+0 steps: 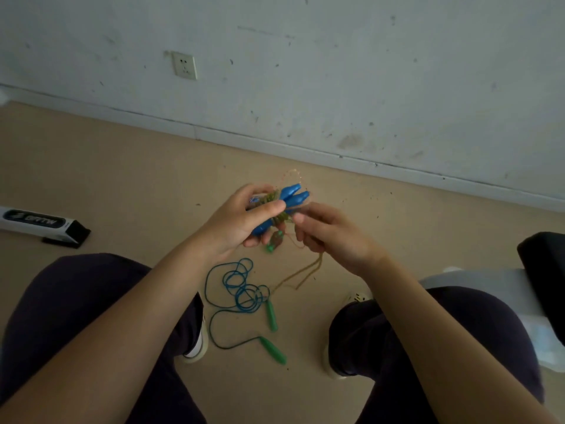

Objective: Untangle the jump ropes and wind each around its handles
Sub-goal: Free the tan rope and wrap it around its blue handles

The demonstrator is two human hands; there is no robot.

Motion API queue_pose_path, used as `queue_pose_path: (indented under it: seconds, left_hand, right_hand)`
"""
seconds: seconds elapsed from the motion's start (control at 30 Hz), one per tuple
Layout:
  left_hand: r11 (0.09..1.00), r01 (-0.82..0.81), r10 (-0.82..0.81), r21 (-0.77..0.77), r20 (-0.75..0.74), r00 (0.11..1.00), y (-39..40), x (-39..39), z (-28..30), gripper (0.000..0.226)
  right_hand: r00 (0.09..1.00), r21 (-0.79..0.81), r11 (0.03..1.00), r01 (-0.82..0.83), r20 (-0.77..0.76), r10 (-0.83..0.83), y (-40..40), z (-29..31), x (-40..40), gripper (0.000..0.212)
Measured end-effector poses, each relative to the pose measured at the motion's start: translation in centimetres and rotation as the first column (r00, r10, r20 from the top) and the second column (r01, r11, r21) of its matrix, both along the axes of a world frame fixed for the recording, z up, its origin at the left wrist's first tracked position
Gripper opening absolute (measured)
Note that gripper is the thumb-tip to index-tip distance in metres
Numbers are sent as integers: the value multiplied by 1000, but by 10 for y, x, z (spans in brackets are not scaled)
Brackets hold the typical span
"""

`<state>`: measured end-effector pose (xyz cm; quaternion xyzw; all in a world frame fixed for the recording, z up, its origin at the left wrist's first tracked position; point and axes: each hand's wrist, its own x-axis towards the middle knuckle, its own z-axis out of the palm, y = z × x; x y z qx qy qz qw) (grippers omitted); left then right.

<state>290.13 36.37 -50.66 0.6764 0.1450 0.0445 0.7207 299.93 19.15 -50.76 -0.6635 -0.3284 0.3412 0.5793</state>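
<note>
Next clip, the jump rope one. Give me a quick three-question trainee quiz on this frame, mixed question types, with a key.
1. True or false: the blue handles lie on the floor.
2. Multiple choice: the blue cord with green handles is A) coiled loose on the floor, B) wound round its handles, C) in the right hand.
3. Fill in: the left hand grips the ____ handles.

Key: 1 false, they are held up together in the left hand; 2 A; 3 blue.
</note>
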Motion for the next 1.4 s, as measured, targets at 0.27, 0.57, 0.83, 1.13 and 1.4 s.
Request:
queue_pose_path:
  seconds: [0.27, 0.57, 0.83, 1.13, 1.4]
  left_hand:
    - [994, -18, 18, -111, 1, 1000, -8, 1, -4, 41]
    - [965, -71, 70, -251, -10, 997, -7, 6, -9, 48]
    - [961, -276, 277, 29, -42, 960, 0, 9, -16, 32]
    - [954, 207, -143, 216, -277, 950, 2, 1, -11, 33]
    - [862, 485, -427, 148, -306, 851, 1, -3, -6, 39]
  right_hand:
    - [974, -174, 982, 71, 227, -30, 8, -11, -5, 22]
    - [940, -302, 950, 78, 339, 30, 12, -14, -11, 27]
    - [876, -213, 976, 39, 477, 69, 7, 5, -12, 18]
    - [606, -165, 986, 38, 788, 109, -5, 3, -1, 11]
    - [824, -190, 973, 131, 566, 0, -7, 14, 1, 13]
